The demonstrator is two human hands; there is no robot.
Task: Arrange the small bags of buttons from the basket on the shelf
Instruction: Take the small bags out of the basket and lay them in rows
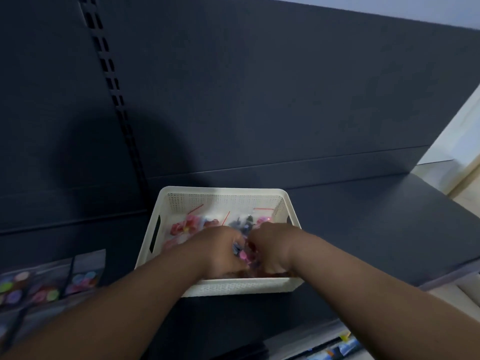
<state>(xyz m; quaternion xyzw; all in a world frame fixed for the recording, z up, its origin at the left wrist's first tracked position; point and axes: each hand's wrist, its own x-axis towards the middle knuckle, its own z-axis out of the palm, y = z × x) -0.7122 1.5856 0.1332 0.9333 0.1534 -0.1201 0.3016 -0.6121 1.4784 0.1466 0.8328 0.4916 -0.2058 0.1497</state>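
At lower left, two button bags [49,287] lie flat on the dark shelf [363,229]. At lower centre, our left hand [220,252] and right hand [270,248] curl round a small bag of buttons [243,254] inside the cream basket [228,288]; further bags [187,226] lie behind them.

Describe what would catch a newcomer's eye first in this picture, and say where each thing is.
The cream basket sits mid-frame on the dark shelf. Both the left hand and the right hand reach into it, fingers curled on the small bags of buttons inside. At the far left, more bags of bright buttons lie on the shelf.
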